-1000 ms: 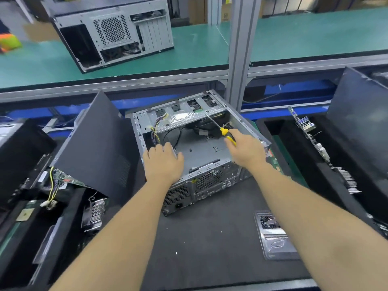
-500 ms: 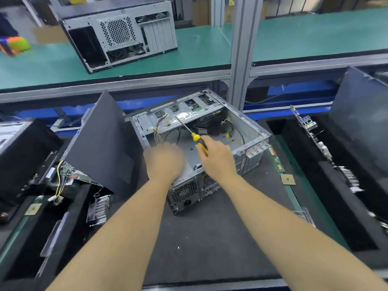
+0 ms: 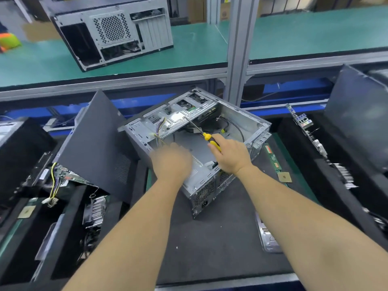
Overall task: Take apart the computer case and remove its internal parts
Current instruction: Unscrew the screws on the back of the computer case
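Note:
The open grey computer case (image 3: 248,124) lies on its side on the black mat, one rear corner pointing toward me. My left hand (image 3: 172,162), blurred by motion, grips the case's near rim. My right hand (image 3: 231,154) grips a yellow-and-black screwdriver (image 3: 208,137) over the open interior. The screwdriver's shaft slants up and left to the silver drive cage (image 3: 178,118). Black cables (image 3: 237,127) and coloured wires (image 3: 159,131) lie loose inside the case.
A black side panel (image 3: 96,143) leans at the left over a bin holding a circuit board (image 3: 69,175) and a heatsink (image 3: 95,208). A memory stick (image 3: 273,160) and a chip (image 3: 284,177) lie right of the case. Another case (image 3: 113,32) sits on the green shelf.
The case has turned on the mat, so its rear corner now faces me. My right hand has carried the screwdriver from the right rim to above the interior. My left hand has stayed on the near rim.

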